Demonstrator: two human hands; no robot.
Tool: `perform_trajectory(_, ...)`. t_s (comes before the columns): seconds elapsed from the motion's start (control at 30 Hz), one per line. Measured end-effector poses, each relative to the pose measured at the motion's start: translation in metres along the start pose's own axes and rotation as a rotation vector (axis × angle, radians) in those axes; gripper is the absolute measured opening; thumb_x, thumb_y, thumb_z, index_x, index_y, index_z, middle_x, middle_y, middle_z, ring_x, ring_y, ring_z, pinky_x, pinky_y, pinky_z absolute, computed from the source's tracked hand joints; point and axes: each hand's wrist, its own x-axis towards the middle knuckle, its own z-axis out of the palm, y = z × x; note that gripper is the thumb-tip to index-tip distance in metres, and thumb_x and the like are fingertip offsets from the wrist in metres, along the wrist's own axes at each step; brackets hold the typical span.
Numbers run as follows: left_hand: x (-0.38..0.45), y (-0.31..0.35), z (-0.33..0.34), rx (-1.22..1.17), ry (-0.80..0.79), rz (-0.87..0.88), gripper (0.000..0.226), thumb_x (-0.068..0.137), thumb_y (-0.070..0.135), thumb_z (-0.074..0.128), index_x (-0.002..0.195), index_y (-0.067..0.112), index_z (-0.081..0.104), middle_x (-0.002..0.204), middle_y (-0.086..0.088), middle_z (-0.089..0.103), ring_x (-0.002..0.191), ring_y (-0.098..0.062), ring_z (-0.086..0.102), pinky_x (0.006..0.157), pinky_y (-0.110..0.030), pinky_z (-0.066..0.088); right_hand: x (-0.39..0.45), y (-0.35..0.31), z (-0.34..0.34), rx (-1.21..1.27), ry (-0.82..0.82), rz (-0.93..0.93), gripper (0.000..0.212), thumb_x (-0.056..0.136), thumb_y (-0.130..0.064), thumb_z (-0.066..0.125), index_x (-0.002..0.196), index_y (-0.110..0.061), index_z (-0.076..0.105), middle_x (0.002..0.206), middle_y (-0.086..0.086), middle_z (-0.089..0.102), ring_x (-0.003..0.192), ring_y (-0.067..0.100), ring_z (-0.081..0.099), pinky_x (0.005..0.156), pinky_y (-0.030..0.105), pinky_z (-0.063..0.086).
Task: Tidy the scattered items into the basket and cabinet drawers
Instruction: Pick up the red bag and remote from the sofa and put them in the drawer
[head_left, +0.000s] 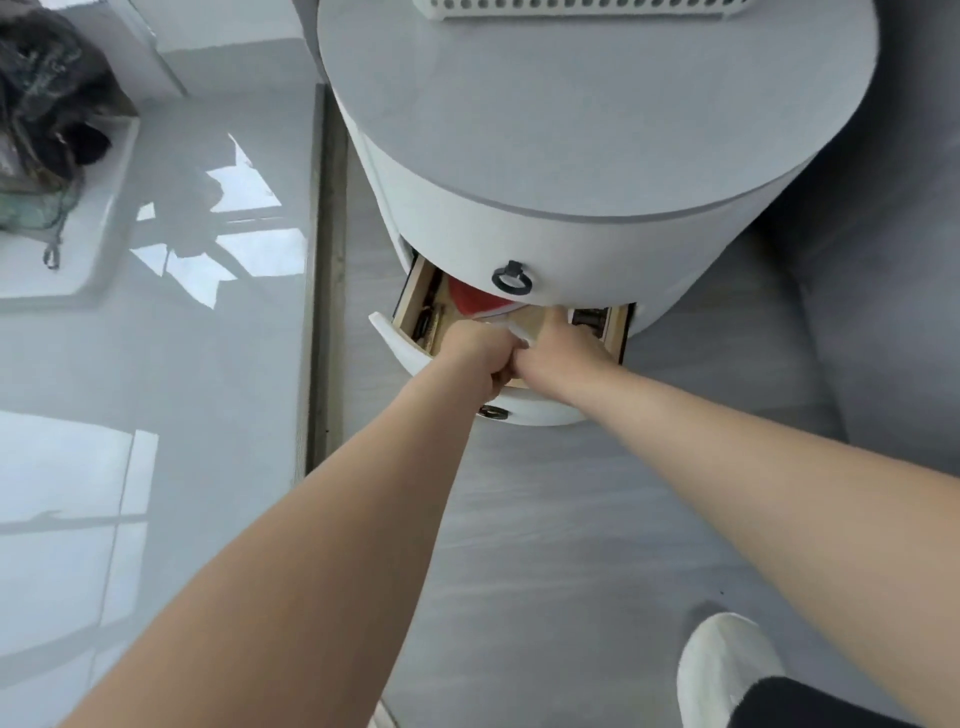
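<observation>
A round white cabinet (571, 156) with a grey top stands ahead of me. Its upper drawer (597, 260) is shut and has a black ring handle (512, 279). The lower drawer (400, 340) is pulled out. Inside it lie a red item (470, 301) and some small dark things. My left hand (480, 353) and my right hand (563, 353) are both inside this drawer, touching each other, fingers curled around a pale flat thing (519, 330) that is mostly hidden. A white perforated basket (582, 8) sits at the back of the cabinet top.
Glossy grey floor spreads to the left, with a white tray (98, 234) carrying a dark plant. A grey sofa (893, 260) stands right of the cabinet. My white shoe (727, 665) shows at the bottom right. A dark floor strip (324, 312) runs beside the cabinet.
</observation>
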Motion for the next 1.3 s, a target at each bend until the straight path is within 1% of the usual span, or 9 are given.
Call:
perform_trajectory(0.13,0.004,0.014,-0.003,0.157,0.048,0.124,0.014,0.092,0.005,0.048,0.079,0.003,0.05,0.058,-0.009,0.042,0.046,-0.016,0.035,0.044,-0.021,0.029,0.013,-0.009,0.006,0.073,-0.158,-0.17,0.067,0.075,-0.035,0.045,0.141,-0.037,0.035,0.132,0.009,0.055,0.111,0.03,0.054,0.094,0.04,0.047)
perform_trajectory(0.27,0.001,0.007,-0.005,0.234,-0.02,0.127,0.011,0.09,0.001,0.047,0.081,0.001,0.052,0.06,-0.01,0.046,0.045,-0.018,0.037,0.035,-0.015,0.028,0.004,-0.002,-0.005,0.09,-0.276,-0.221,0.038,0.082,-0.012,0.057,0.117,-0.027,0.056,0.101,0.005,0.066,0.085,0.022,0.059,0.072,0.033,0.052)
perform_trajectory(0.37,0.004,0.001,-0.006,0.157,-0.011,0.165,0.01,0.092,0.003,0.047,0.094,-0.001,0.057,0.062,-0.01,0.048,0.047,-0.019,0.042,0.033,-0.015,0.031,0.008,-0.005,0.003,0.016,-0.221,-0.224,0.041,0.081,-0.023,0.064,0.121,-0.026,0.058,0.111,0.003,0.067,0.101,0.023,0.062,0.091,0.041,0.054)
perform_trajectory(0.5,0.013,0.0,-0.008,0.097,0.082,0.184,0.015,0.091,0.005,0.046,0.078,0.002,0.052,0.06,-0.009,0.048,0.05,-0.02,0.042,0.04,-0.019,0.034,0.021,-0.013,0.019,-0.017,-0.068,-0.163,0.043,0.089,-0.026,0.052,0.13,-0.039,0.052,0.122,0.005,0.059,0.107,0.027,0.058,0.079,0.031,0.051)
perform_trajectory(0.6,0.018,0.001,-0.01,0.211,0.209,0.346,0.01,0.087,0.007,0.048,0.08,0.006,0.056,0.069,-0.005,0.051,0.07,-0.025,0.051,0.063,-0.032,0.048,0.029,-0.006,0.027,-0.096,-0.07,-0.094,0.045,0.095,-0.019,0.042,0.135,-0.036,0.049,0.125,0.007,0.05,0.11,0.028,0.05,0.065,0.025,0.04)
perform_trajectory(0.7,0.021,-0.004,-0.018,0.493,0.362,0.596,0.028,0.085,0.009,0.049,0.112,0.007,0.053,0.096,-0.004,0.057,0.09,-0.025,0.051,0.076,-0.033,0.039,0.027,-0.003,0.029,-0.221,-0.075,-0.072,0.051,0.096,-0.014,0.042,0.145,-0.028,0.037,0.137,0.019,0.034,0.119,0.034,0.042,0.09,0.032,0.042)
perform_trajectory(0.87,0.039,-0.035,-0.036,0.752,0.601,0.853,0.027,0.079,-0.007,0.044,0.102,0.004,0.052,0.097,-0.015,0.052,0.076,-0.032,0.047,0.067,-0.035,0.03,0.037,-0.008,0.033,-0.314,-0.126,-0.068,0.059,0.091,-0.012,0.044,0.148,-0.015,0.028,0.135,0.026,0.031,0.117,0.038,0.042,0.097,0.036,0.046)
perform_trajectory(1.03,0.045,-0.043,-0.037,0.738,0.625,0.917,0.037,0.076,-0.012,0.045,0.108,0.004,0.055,0.1,-0.014,0.052,0.074,-0.03,0.044,0.068,-0.035,0.031,0.053,-0.009,0.038,-0.518,-0.162,-0.165,0.049,0.094,-0.014,0.053,0.141,-0.009,0.038,0.13,0.017,0.05,0.109,0.034,0.054,0.072,0.029,0.044)
perform_trajectory(1.3,0.047,-0.048,-0.04,0.714,0.639,0.982,0.046,0.074,-0.013,0.046,0.115,0.005,0.059,0.101,-0.015,0.055,0.075,-0.036,0.051,0.069,-0.037,0.038,0.063,0.012,0.034,-0.559,-0.028,-0.17,0.041,0.089,-0.008,0.048,0.13,-0.004,0.051,0.133,0.016,0.05,0.115,0.033,0.052,0.077,0.029,0.044)
